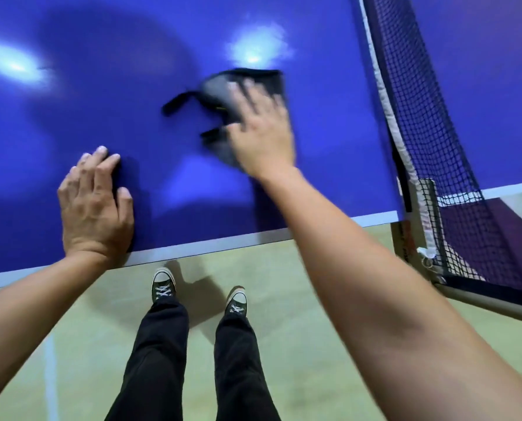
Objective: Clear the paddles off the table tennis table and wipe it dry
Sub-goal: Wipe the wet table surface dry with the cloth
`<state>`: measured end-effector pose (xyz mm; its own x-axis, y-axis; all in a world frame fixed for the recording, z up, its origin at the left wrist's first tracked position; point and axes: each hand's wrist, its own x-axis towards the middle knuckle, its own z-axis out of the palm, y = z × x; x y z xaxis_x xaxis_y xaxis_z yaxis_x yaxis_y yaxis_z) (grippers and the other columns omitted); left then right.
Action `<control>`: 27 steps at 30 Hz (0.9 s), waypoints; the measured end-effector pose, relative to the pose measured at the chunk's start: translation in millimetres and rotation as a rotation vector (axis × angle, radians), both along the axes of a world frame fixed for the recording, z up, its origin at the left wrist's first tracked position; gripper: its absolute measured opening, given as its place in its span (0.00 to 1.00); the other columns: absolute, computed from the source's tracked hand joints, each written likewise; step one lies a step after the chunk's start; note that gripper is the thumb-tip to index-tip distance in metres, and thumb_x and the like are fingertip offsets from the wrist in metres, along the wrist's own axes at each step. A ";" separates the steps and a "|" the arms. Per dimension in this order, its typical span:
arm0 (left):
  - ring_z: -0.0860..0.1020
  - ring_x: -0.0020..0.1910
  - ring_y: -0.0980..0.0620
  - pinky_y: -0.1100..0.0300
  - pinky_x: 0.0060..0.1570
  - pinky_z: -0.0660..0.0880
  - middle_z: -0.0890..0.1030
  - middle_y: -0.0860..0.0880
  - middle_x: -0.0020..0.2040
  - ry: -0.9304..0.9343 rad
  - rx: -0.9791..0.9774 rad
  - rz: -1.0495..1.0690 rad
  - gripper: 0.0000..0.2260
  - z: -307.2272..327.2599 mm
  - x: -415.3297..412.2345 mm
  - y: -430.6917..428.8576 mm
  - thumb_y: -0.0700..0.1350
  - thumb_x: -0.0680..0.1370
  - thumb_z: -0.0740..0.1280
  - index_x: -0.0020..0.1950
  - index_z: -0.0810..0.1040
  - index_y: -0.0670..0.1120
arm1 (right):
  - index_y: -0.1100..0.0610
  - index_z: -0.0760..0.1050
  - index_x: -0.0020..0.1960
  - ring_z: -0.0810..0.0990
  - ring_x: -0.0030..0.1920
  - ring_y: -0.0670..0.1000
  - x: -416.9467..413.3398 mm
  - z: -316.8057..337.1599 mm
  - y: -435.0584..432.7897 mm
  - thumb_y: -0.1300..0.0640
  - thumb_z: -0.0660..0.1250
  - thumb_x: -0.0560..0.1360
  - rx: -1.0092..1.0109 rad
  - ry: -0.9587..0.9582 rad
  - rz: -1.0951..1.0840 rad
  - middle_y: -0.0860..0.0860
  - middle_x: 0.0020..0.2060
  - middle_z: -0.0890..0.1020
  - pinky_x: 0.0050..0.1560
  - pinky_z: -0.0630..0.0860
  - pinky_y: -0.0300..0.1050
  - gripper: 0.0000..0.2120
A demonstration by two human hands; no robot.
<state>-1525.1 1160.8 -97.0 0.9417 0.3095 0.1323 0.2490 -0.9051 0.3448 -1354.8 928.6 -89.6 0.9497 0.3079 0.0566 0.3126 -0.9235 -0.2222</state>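
Bench (pixel 71 86): cloth (pixel 215 89) lies near the net (pixel 436 117), under the right hand (pixel 259 132), fingers (pixel 249 91) flat on top. Left hand (pixel 95 202): flat on the bench at the near edge, left of the cloth, well apart. Net: right of the cloth, across the bench. Floor (pixel 299 284): below the near edge, two shoes (pixel 162 284) on it

- table (pixel 150 95): deep blue top, white edge line, pale glare patches
- cloth (pixel 223 92): dark grey, black trim
- net (pixel 436 123): black mesh grid, white top band
- floor (pixel 299 344): pale green, one whitish line
- trousers (pixel 156 354): black
- sneakers (pixel 163 285): dark green, white toe caps and laces
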 end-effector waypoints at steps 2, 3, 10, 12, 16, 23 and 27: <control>0.62 0.77 0.40 0.46 0.76 0.55 0.67 0.44 0.77 -0.001 0.002 0.008 0.23 0.4 -0.4 -0.4 0.47 0.79 0.55 0.74 0.68 0.44 | 0.49 0.62 0.81 0.61 0.80 0.52 9.5 -0.6 -77.4 0.43 0.50 0.75 0.012 0.007 -0.172 0.52 0.80 0.63 0.80 0.51 0.53 0.35; 0.62 0.77 0.40 0.46 0.76 0.55 0.67 0.44 0.77 0.003 -0.002 0.008 0.22 -0.2 0.3 0.1 0.47 0.79 0.55 0.74 0.68 0.44 | 0.50 0.61 0.81 0.60 0.80 0.53 12.7 -0.3 -113.5 0.43 0.48 0.74 0.010 0.019 -0.245 0.53 0.80 0.62 0.80 0.50 0.54 0.35; 0.63 0.77 0.41 0.46 0.76 0.56 0.67 0.44 0.77 0.000 0.005 0.003 0.21 -4.3 -0.2 5.0 0.47 0.80 0.56 0.73 0.68 0.44 | 0.54 0.58 0.82 0.57 0.81 0.57 2.9 -1.9 -135.8 0.46 0.51 0.77 -0.005 0.026 -0.471 0.58 0.80 0.60 0.80 0.49 0.58 0.34; 0.62 0.77 0.41 0.46 0.76 0.55 0.67 0.44 0.77 0.001 -0.007 0.004 0.22 -4.4 0.2 4.0 0.48 0.80 0.56 0.73 0.68 0.45 | 0.54 0.59 0.81 0.59 0.80 0.57 -27.7 -2.2 -89.1 0.47 0.52 0.76 -0.002 -0.010 -0.393 0.58 0.80 0.62 0.80 0.50 0.58 0.34; 0.62 0.77 0.41 0.46 0.76 0.55 0.67 0.44 0.77 0.005 -0.027 -0.007 0.22 -4.6 -1.1 7.2 0.49 0.81 0.54 0.74 0.69 0.44 | 0.53 0.65 0.79 0.63 0.79 0.55 -112.5 -3.8 9.5 0.50 0.55 0.74 0.085 -0.061 -0.083 0.56 0.78 0.66 0.80 0.53 0.57 0.33; 0.62 0.77 0.39 0.45 0.76 0.54 0.67 0.42 0.77 0.010 -0.011 -0.027 0.23 -5.8 -1.6 6.1 0.50 0.81 0.53 0.74 0.68 0.43 | 0.50 0.66 0.79 0.65 0.78 0.53 -115.7 -11.5 -97.5 0.50 0.58 0.74 0.061 -0.056 -0.007 0.52 0.78 0.67 0.79 0.57 0.57 0.32; 0.61 0.77 0.39 0.46 0.76 0.54 0.66 0.42 0.78 0.016 0.006 -0.031 0.23 -6.2 -3.2 6.9 0.50 0.82 0.52 0.75 0.68 0.43 | 0.51 0.61 0.81 0.60 0.80 0.54 -106.1 -9.0 -170.2 0.47 0.54 0.78 0.044 -0.023 -0.435 0.54 0.80 0.64 0.80 0.51 0.57 0.31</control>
